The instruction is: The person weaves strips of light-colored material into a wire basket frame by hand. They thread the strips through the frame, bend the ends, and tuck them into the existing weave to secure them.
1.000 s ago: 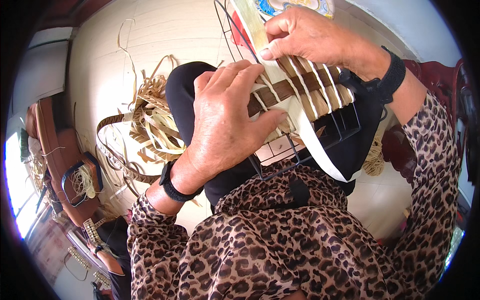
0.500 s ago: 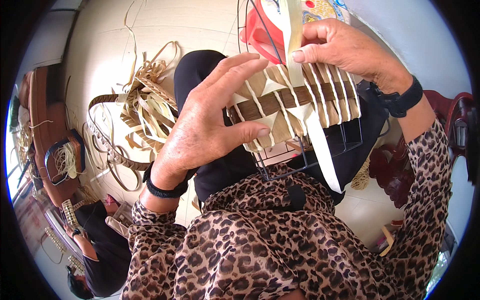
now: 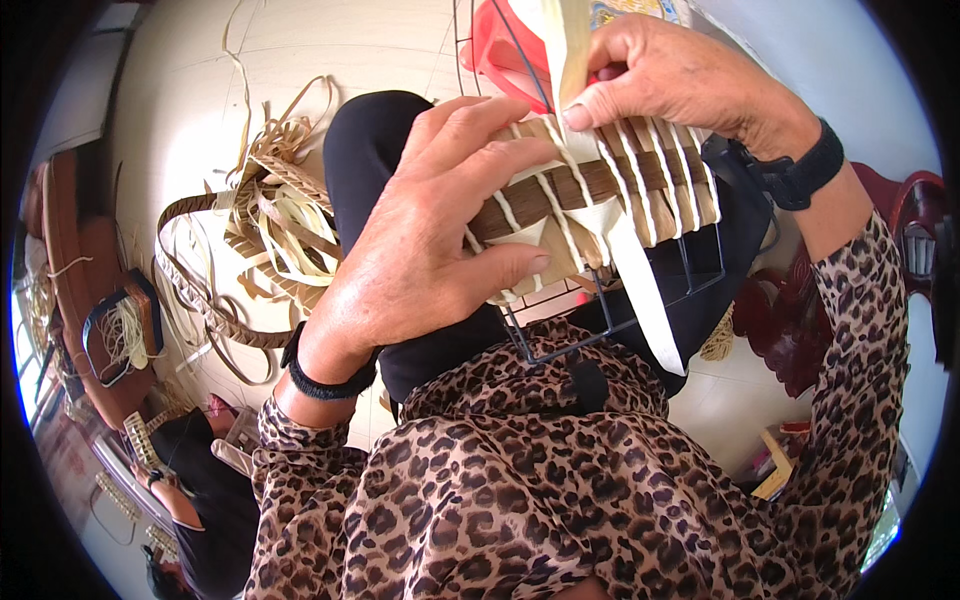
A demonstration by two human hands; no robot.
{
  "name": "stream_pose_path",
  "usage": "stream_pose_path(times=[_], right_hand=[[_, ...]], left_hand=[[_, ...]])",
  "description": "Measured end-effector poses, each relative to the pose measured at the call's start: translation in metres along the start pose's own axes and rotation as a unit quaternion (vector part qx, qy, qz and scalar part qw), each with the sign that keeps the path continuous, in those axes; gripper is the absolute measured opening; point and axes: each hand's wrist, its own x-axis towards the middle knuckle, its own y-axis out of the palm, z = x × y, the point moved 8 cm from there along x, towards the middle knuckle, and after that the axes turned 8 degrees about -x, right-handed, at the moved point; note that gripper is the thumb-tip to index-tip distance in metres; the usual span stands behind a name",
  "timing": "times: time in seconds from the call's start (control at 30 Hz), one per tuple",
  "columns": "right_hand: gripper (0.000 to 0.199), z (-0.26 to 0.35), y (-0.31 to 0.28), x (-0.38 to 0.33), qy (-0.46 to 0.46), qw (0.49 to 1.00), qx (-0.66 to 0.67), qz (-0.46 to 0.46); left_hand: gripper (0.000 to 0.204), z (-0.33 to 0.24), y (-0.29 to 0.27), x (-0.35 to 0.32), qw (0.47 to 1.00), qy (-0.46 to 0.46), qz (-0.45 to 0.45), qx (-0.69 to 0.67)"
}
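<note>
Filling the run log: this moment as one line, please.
left hand: spread across woven panel; right hand: pinching pale strip; panel: on dark wire frame; floor: loose strips

The left hand (image 3: 425,235) covers more of the woven panel (image 3: 655,172) than a moment ago, and the white strip (image 3: 642,290) hangs down straighter than at first.

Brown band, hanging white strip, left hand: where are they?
Brown band (image 3: 595,181), head view: middle of its visible face.
Hanging white strip (image 3: 645,295), head view: partway down its length.
Left hand (image 3: 422,228), head view: back of the hand.
</note>
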Motion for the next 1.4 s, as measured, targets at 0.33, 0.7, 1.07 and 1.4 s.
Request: stream_pose_path(times=[0.33, 0.7, 1.07, 1.4], right_hand=[[0.028, -0.002, 0.023, -0.003, 0.033, 0.988, 0.116, 0.098], [0.025, -0.017, 0.011, 0.01, -0.129, 0.984, 0.119, -0.01], [0.032, -0.029, 0.014, 0.016, -0.087, 0.982, 0.164, 0.035], [0.046, -0.035, 0.011, 0.016, -0.061, 0.972, 0.223, 0.044]], left_hand=[[0.053, 0.005, 0.0, 0.003, 0.997, -0.067, 0.034, -0.034], [0.016, 0.05, -0.029, 0.056, 0.939, -0.171, -0.053, -0.293], [0.03, 0.076, -0.004, 0.074, 0.866, -0.175, 0.057, -0.464], [0.026, 0.075, -0.009, 0.087, 0.926, -0.169, 0.045, -0.335]])
